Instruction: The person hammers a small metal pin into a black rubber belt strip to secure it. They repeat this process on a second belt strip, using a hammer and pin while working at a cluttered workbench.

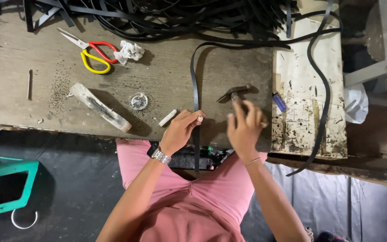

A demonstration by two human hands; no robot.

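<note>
left hand (pixel 181 131) fingers pinch a thin, floppy black strap (pixel 195 96) near its edge; right hand (pixel 243 127) grips a hammer (pixel 234 92) handle.

place: a small craft workshop, rough and hand-run
bench (pixel 32 58): worn, stained wood, gritty with dust and scraps
stock: tangled heap of black straps (pixel 180 15) along the far edge
tools: hammer (pixel 234 92), scissors (pixel 92 53), lighter (pixel 279 102), a wooden block (pixel 100 107)
side board (pixel 305 89): white, scarred with cuts and marks
floor: dark sheeting, a green stool (pixel 5 188) beside it
</note>
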